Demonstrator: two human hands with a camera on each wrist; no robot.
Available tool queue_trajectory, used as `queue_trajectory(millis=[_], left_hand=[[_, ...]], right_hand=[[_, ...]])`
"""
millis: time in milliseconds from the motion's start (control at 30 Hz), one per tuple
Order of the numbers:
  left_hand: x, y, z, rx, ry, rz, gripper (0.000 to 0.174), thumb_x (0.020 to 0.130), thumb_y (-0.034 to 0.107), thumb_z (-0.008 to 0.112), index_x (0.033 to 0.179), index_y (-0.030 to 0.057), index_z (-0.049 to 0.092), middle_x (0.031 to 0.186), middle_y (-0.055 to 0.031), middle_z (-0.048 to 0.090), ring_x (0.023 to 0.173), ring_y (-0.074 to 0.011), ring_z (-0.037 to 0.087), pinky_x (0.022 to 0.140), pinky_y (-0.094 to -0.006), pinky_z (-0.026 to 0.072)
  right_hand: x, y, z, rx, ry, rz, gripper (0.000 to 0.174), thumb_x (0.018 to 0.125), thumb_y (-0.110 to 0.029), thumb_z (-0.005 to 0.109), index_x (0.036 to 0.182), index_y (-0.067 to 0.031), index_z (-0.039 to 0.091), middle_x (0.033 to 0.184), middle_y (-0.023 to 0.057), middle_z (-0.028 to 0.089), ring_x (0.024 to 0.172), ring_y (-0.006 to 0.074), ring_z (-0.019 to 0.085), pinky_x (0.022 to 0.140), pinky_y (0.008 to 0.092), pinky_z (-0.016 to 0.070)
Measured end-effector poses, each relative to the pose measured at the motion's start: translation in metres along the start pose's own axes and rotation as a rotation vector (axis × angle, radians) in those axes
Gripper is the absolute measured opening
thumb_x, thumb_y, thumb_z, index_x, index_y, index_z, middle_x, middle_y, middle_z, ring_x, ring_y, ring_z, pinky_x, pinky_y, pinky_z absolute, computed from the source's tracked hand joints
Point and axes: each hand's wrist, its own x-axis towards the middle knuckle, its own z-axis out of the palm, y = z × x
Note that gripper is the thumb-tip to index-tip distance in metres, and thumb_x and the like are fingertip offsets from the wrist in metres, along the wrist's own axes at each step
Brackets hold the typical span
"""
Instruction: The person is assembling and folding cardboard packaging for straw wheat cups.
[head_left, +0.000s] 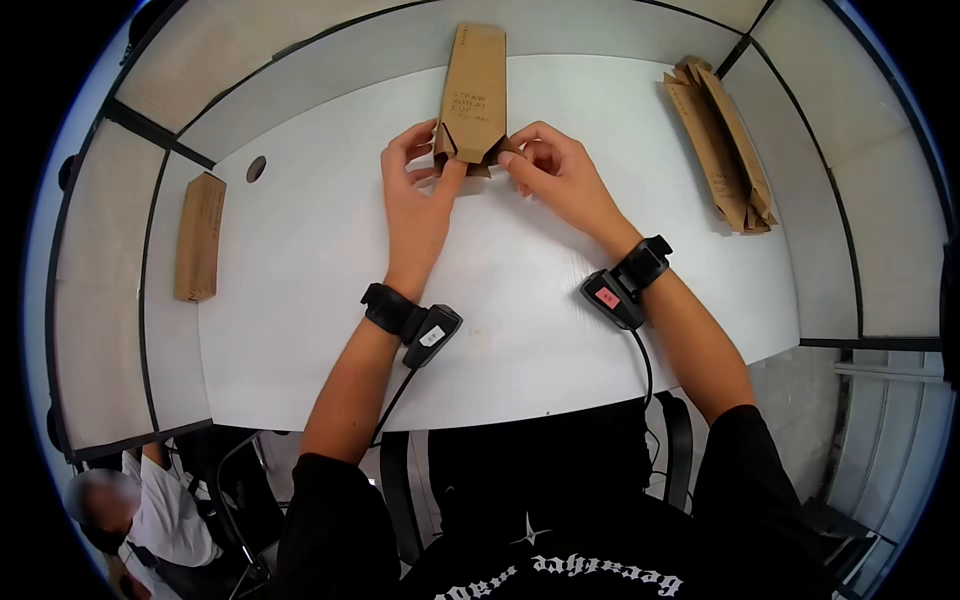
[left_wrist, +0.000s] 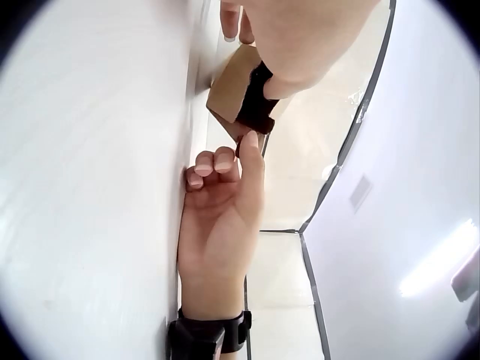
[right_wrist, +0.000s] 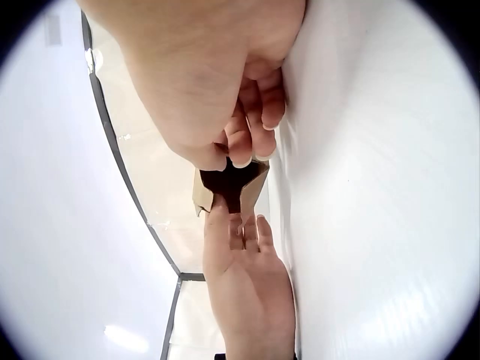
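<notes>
A long brown cardboard box with printed lettering lies on the white table, its loose-flapped end facing me. My left hand holds that end from the left, its thumb on the near flap and its fingers along the side. From the right, my right hand pinches a side flap between thumb and curled fingers. In the left wrist view, the dark inside of the box shows through the open end. The right wrist view shows the box opening between both hands, partly covered by fingers.
A narrow closed cardboard box stands by the left partition. Opened cardboard packaging lies along the right side of the table. Pale partition walls surround the table, and another person sits beyond at lower left.
</notes>
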Motion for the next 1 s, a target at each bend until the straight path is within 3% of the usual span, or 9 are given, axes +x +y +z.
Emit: queue_trajectory(millis=[233, 467, 567, 767, 867, 1000], left_hand=[[0.005, 0.005, 0.001, -0.209, 0.030, -0.070, 0.036, 0.105, 0.023, 0.066, 0.135, 0.0029, 0.062, 0.134, -0.0116, 0.064, 0.122, -0.0200, 0.060, 0.095, -0.0344, 0.0537], [0.005, 0.008, 0.000, -0.200, 0.136, -0.170, 0.033, 0.106, 0.030, 0.068, 0.118, -0.0010, 0.071, 0.108, -0.0059, 0.072, 0.103, -0.0132, 0.064, 0.089, -0.0291, 0.0517], [0.005, 0.010, -0.003, -0.207, 0.128, -0.186, 0.034, 0.109, 0.030, 0.063, 0.126, 0.0010, 0.068, 0.119, -0.0071, 0.072, 0.110, -0.0138, 0.066, 0.091, -0.0299, 0.0505], [0.005, 0.015, -0.003, -0.200, 0.162, -0.124, 0.031, 0.108, 0.025, 0.062, 0.129, 0.0030, 0.067, 0.121, -0.0083, 0.072, 0.110, -0.0142, 0.067, 0.089, -0.0296, 0.0509], [0.004, 0.012, -0.002, -0.193, 0.182, -0.105, 0.028, 0.108, 0.022, 0.062, 0.127, 0.0030, 0.067, 0.117, -0.0071, 0.072, 0.108, -0.0141, 0.067, 0.087, -0.0284, 0.0505], [0.003, 0.015, -0.004, -0.248, 0.193, -0.085, 0.020, 0.107, 0.018, 0.062, 0.120, 0.0032, 0.066, 0.109, -0.0044, 0.070, 0.106, -0.0130, 0.067, 0.083, -0.0277, 0.0502]], right_hand=[[0.002, -0.003, -0.001, 0.000, 0.036, -0.025, 0.019, 0.101, -0.020, 0.071, 0.104, -0.0030, 0.062, 0.072, -0.0015, 0.061, 0.065, 0.0066, 0.058, 0.061, 0.0240, 0.0456], [0.004, -0.007, -0.002, 0.027, 0.071, -0.012, 0.018, 0.101, -0.019, 0.072, 0.102, -0.0033, 0.063, 0.072, -0.0023, 0.061, 0.064, 0.0049, 0.055, 0.058, 0.0234, 0.0457], [0.001, -0.005, -0.003, 0.043, 0.064, -0.030, 0.018, 0.100, -0.020, 0.073, 0.100, -0.0040, 0.063, 0.072, -0.0027, 0.062, 0.063, 0.0044, 0.054, 0.059, 0.0233, 0.0458], [0.002, -0.002, -0.003, 0.049, 0.013, -0.035, 0.018, 0.100, -0.019, 0.074, 0.096, -0.0053, 0.063, 0.068, -0.0055, 0.056, 0.063, 0.0033, 0.051, 0.059, 0.0229, 0.0435], [-0.001, -0.003, -0.001, 0.020, -0.024, -0.059, 0.018, 0.099, -0.018, 0.074, 0.093, -0.0060, 0.063, 0.066, -0.0081, 0.049, 0.062, 0.0020, 0.048, 0.058, 0.0226, 0.0395], [-0.005, -0.007, 0.000, 0.048, -0.061, -0.025, 0.018, 0.099, -0.018, 0.075, 0.092, -0.0065, 0.062, 0.067, -0.0087, 0.049, 0.062, 0.0021, 0.046, 0.058, 0.0224, 0.0372]])
